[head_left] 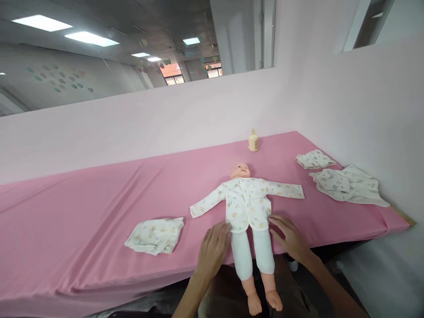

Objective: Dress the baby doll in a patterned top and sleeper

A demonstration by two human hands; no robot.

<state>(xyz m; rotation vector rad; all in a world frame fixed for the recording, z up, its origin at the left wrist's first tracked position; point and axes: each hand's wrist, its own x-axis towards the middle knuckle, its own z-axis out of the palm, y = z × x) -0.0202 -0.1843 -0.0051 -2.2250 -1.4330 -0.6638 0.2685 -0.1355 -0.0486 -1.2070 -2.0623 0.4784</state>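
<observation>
A baby doll (241, 170) lies face up on the pink cloth, its legs hanging past the front edge of the table. It wears a white long-sleeved baby jacket (247, 205) with small prints, sleeves spread to both sides. Beside the jacket's lower left corner is my left hand (214, 247), its fingertips at the hem. At the opposite lower side, my right hand (288, 236) touches the jacket's edge with thumb and fingers apart. Neither hand is closed around anything. A folded white printed garment (155, 236) rests left of my left hand.
Pink cloth (99, 212) covers the table, wrinkled at left. Behind the doll stands a pale yellow pump bottle (253, 141). At right lie a folded printed cloth (315, 159) and a looser white printed garment (347, 185) near the wall. A mirror or window (132, 48) spans the back wall.
</observation>
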